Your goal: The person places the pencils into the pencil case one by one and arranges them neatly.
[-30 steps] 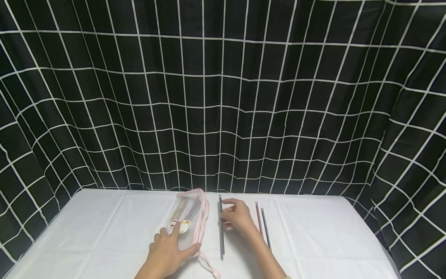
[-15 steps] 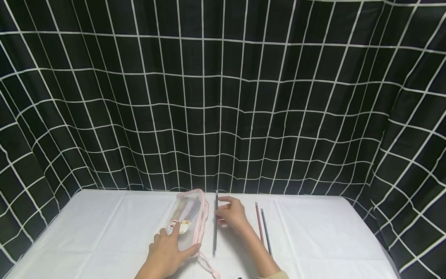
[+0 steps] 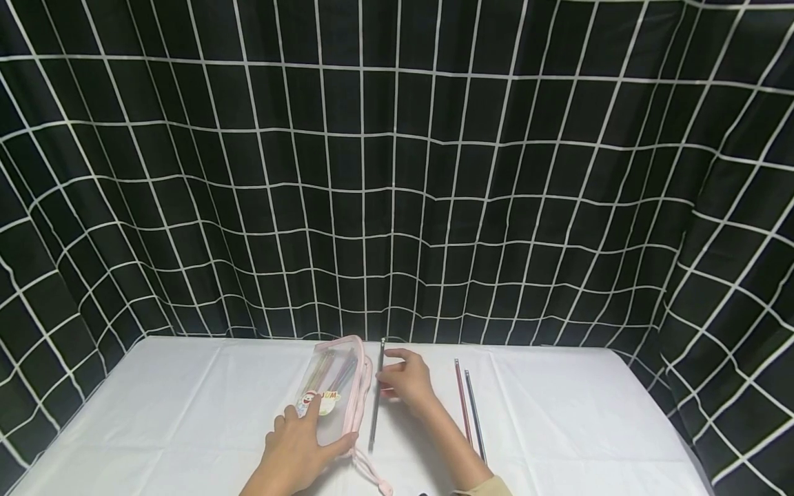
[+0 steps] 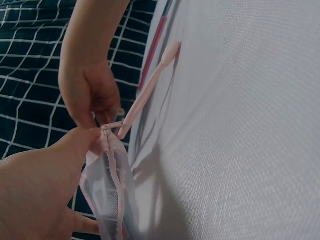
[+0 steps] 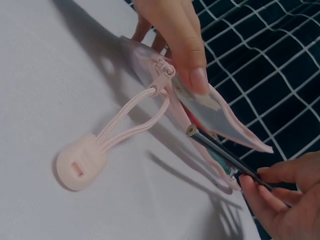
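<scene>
A see-through pencil case [image 3: 331,427] with pink trim and a cartoon print lies on the white table, several pencils inside. My left hand [image 3: 291,446] holds it at the near end; the right wrist view shows the thumb at the edge of its unzipped opening. Between thumb and fingers, my right hand [image 3: 409,380] pinches a dark pencil [image 3: 375,408] just right of the case. In the right wrist view the pencil's blunt near end [image 5: 191,131] is beside the opening, with the pink zipper pull [image 5: 162,82] close by. Whether the pencil touches the case, I cannot tell.
A red pencil [image 3: 462,399] and a dark blue pencil [image 3: 475,413] lie side by side to the right, near the right forearm. The case's pink cord ends in a toggle [image 5: 80,165] on the table [image 3: 558,413]. Behind hangs a black curtain [image 3: 397,172] with white grid lines.
My right hand has carried the dark pencil left toward the case's opening, and the pencil's near end has swung left. The left hand and the case stay in place.
</scene>
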Available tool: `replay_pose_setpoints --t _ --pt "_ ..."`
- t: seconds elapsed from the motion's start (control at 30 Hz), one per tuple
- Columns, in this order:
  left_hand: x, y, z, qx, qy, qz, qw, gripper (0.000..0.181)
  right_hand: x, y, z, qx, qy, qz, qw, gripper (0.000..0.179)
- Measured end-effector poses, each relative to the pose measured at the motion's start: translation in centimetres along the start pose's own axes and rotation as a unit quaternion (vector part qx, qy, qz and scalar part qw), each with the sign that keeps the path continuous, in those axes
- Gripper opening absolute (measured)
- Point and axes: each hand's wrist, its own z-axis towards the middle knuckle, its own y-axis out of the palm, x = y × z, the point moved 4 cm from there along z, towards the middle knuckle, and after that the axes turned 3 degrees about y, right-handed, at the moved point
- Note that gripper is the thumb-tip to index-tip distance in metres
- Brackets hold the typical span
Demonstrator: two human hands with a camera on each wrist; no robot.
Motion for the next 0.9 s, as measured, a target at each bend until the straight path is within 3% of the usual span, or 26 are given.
replay_pose_setpoints --t 0.9 --pt "-0.1 0.0 0.0 0.007 0.005 0.001 1.0 0.1 -0.1 2.1 -0.7 0.023 -0.004 0.029 0.9993 0.065"
